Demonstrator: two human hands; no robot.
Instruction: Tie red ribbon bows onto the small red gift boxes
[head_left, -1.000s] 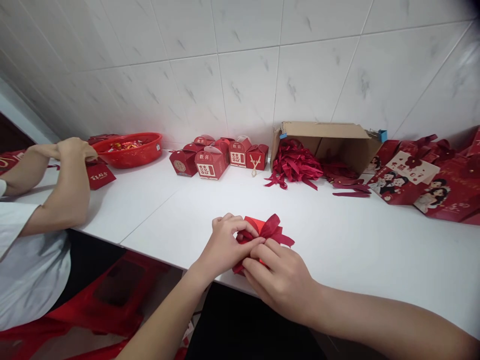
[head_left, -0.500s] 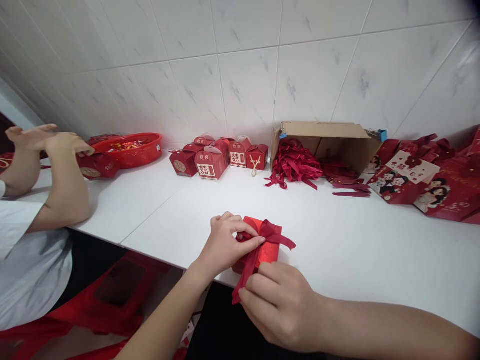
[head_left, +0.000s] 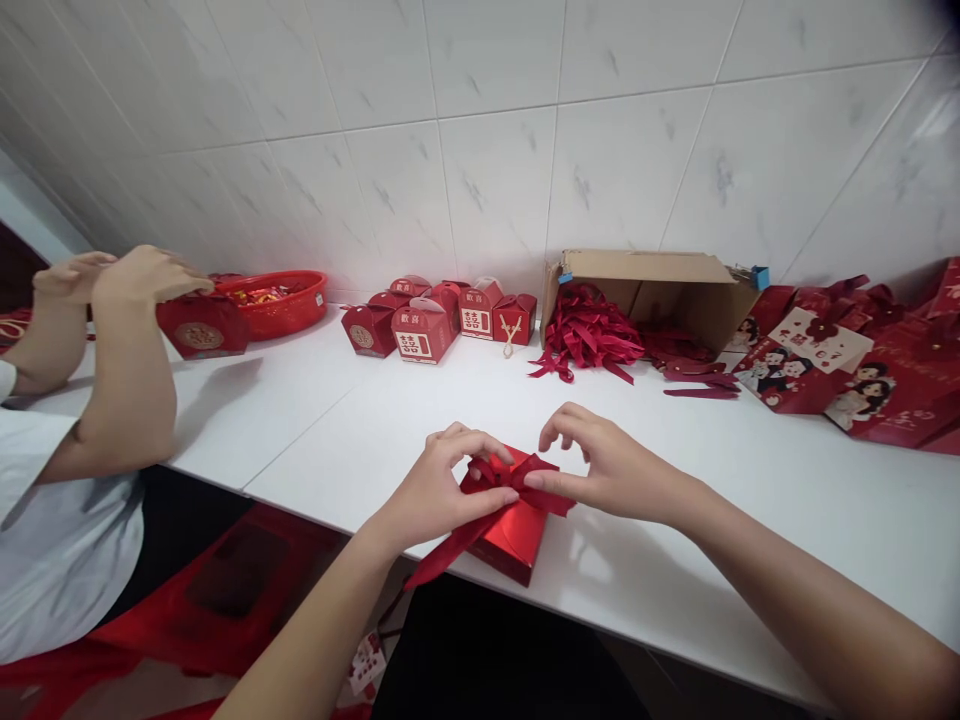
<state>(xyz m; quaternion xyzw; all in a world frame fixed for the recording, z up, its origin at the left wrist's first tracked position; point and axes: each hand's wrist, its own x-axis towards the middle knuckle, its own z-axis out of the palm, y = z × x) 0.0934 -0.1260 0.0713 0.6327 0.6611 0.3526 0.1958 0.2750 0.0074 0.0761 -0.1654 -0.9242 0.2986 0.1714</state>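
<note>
A shiny red box point(head_left: 517, 540) lies on the white table near its front edge. Dark red ribbon point(head_left: 450, 550) is looped in a bow on its top, and one long tail trails toward the lower left. My left hand point(head_left: 442, 485) pinches the ribbon at the knot, with its thumb over the bow's left side. From the right, my right hand point(head_left: 607, 465) reaches over the bow, its thumb on the right loop and its curled fingers spread apart from the thumb.
Small red boxes point(head_left: 424, 330) stand by the wall, beside a cardboard box point(head_left: 652, 267) of red ribbons. Decorated red bags point(head_left: 892, 400) are at the right. On the left, a person's hands point(head_left: 142, 275) are at a red box point(head_left: 202, 325) near a red basin point(head_left: 289, 312).
My right hand has let go of the ribbon tail and moved up to the bow's right side. The box has turned slightly. The other person's red box now stands more upright.
</note>
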